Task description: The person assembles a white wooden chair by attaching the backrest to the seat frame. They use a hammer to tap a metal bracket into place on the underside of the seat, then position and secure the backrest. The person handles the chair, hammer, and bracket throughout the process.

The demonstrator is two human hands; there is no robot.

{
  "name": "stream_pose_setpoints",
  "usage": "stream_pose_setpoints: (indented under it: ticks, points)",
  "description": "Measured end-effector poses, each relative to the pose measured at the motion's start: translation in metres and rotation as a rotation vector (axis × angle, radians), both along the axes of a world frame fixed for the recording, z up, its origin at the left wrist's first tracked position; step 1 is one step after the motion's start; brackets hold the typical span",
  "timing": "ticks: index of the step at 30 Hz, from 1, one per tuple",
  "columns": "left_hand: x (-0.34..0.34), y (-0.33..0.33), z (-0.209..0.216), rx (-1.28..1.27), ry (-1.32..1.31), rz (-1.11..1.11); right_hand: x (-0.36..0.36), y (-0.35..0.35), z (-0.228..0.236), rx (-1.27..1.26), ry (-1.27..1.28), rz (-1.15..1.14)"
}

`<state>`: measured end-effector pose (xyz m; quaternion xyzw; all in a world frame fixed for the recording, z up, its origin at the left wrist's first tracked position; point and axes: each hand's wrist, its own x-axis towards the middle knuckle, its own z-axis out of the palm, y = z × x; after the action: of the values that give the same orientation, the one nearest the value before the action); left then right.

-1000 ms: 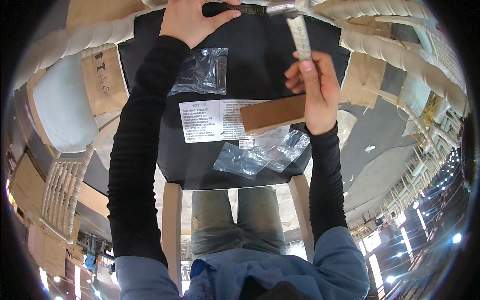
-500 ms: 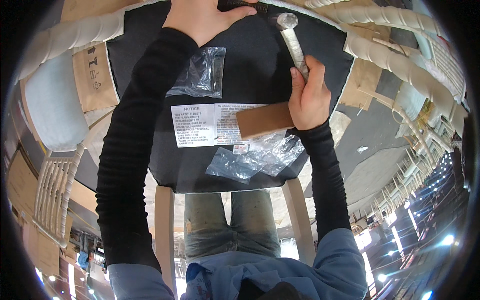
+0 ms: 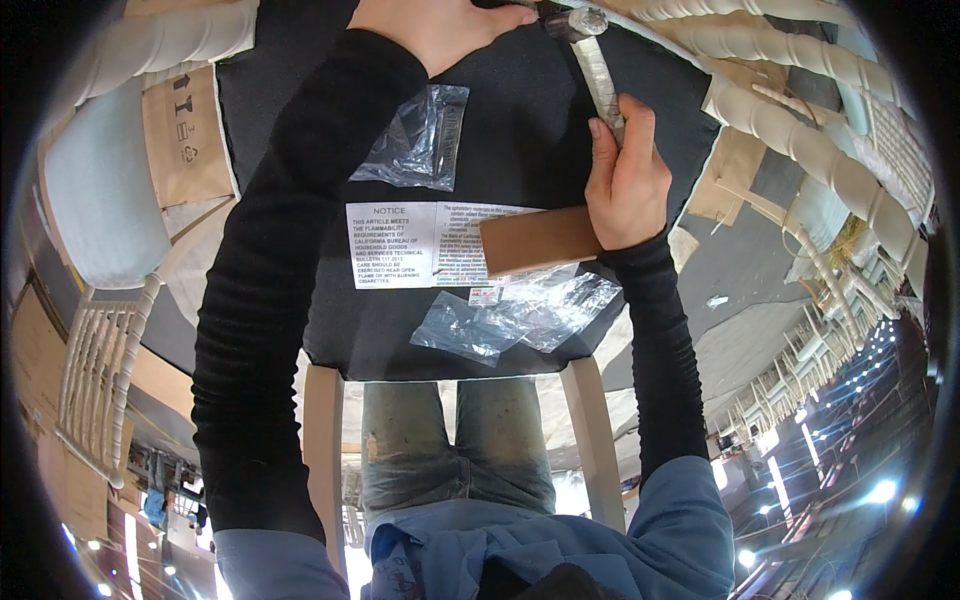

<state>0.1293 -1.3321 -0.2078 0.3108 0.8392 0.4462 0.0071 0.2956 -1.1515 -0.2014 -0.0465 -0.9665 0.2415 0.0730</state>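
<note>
In my right hand (image 3: 628,190) is a hammer (image 3: 598,80), gripped low on its pale, wrapped handle with the fingers closed round it. The metal head is at the far edge of a black fabric-covered seat underside (image 3: 270,130), close to my left thumb. My left hand (image 3: 440,28) reaches to that far edge, its thumb stretched to the right; the other fingers are cut off by the picture's top. Partly under my right wrist lies a brown rectangular block or box (image 3: 540,242). Beside it, a white printed label (image 3: 390,245) lies on the black fabric.
A clear plastic bag (image 3: 430,140) lies near my left forearm; crumpled clear plastic (image 3: 470,325) lies nearer me. Two pale wooden legs (image 3: 322,450) flank my thighs. White turned posts (image 3: 800,150), a pale seat (image 3: 100,220) and cardboard (image 3: 180,140) surround the black panel.
My left hand has moved slightly right and upward in the picture, out of view at the fingers. The hammer head has risen a little and sits nearer my left thumb.
</note>
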Motion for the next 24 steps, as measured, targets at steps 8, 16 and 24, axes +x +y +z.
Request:
stream_pose_setpoints:
  ticks: [8, 16, 24]
  points:
    - [-0.002, -0.003, -0.006, -0.041, 0.090, -0.001, 0.000, 0.002, 0.012, -0.048, 0.023, -0.010]
    - [-0.003, -0.005, -0.010, 0.030, 0.057, -0.022, -0.002, 0.002, 0.011, 0.067, 0.115, -0.005]
    - [-0.004, -0.005, -0.011, 0.015, 0.105, -0.049, -0.008, 0.006, 0.002, 0.143, 0.112, -0.001]
